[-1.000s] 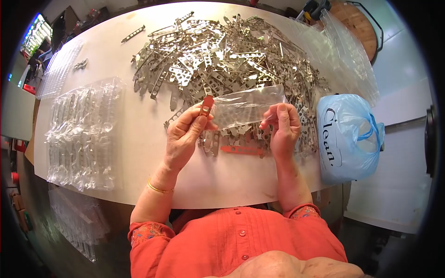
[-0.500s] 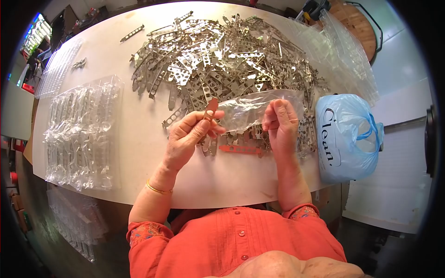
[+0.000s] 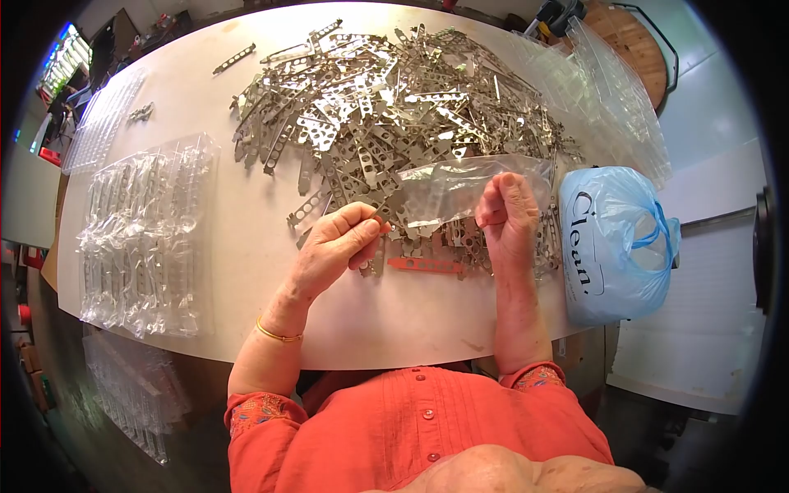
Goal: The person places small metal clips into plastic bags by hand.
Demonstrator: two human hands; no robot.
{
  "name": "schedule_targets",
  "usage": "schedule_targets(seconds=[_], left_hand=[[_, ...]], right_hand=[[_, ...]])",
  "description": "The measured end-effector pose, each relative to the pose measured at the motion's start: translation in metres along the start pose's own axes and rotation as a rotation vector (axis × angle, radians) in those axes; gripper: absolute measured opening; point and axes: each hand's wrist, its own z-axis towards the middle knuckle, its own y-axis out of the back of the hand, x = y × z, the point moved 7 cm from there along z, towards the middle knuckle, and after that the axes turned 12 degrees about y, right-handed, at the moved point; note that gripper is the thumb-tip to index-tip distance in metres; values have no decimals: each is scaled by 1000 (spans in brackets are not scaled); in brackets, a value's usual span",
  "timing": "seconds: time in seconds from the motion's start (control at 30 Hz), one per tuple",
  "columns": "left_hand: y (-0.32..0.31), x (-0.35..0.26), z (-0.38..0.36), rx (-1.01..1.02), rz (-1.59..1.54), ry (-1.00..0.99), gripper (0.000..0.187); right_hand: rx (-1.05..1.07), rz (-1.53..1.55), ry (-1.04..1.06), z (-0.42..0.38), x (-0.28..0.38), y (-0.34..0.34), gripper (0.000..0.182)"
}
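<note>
My left hand (image 3: 335, 246) is closed, thumb against fingers, pinching a flat metal bracket (image 3: 385, 205) that is now seen nearly edge-on, mostly hidden by the fingers. A clear plastic bag (image 3: 444, 193) hangs from my right hand (image 3: 511, 218), whose fingers are curled shut on its right end. The bag's open-looking left end lies close to the bracket. Behind and below both hands spreads a large heap of perforated metal brackets (image 3: 370, 107). One reddish-looking bracket (image 3: 425, 265) lies flat at the heap's near edge, between my forearms.
On the left, a clear plastic tray (image 3: 207, 246) holds several bagged brackets. Another clear tray (image 3: 103, 119) lies behind it, near a few small metal pieces (image 3: 141, 112). A blue plastic bag (image 3: 612, 246) stands at the right edge. Clear plastic sheets (image 3: 612, 99) lie at the back right.
My left hand has turned, so the bracket shows its edge instead of its face. My right hand has shifted slightly right, drawing the clear bag along with it.
</note>
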Motion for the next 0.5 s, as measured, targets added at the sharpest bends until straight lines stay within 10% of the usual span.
schedule_targets(seconds=[0.5], left_hand=[[-17,2,-4,101,101,6,36]], right_hand=[[265,-129,-126,-17,-12,-23,18]])
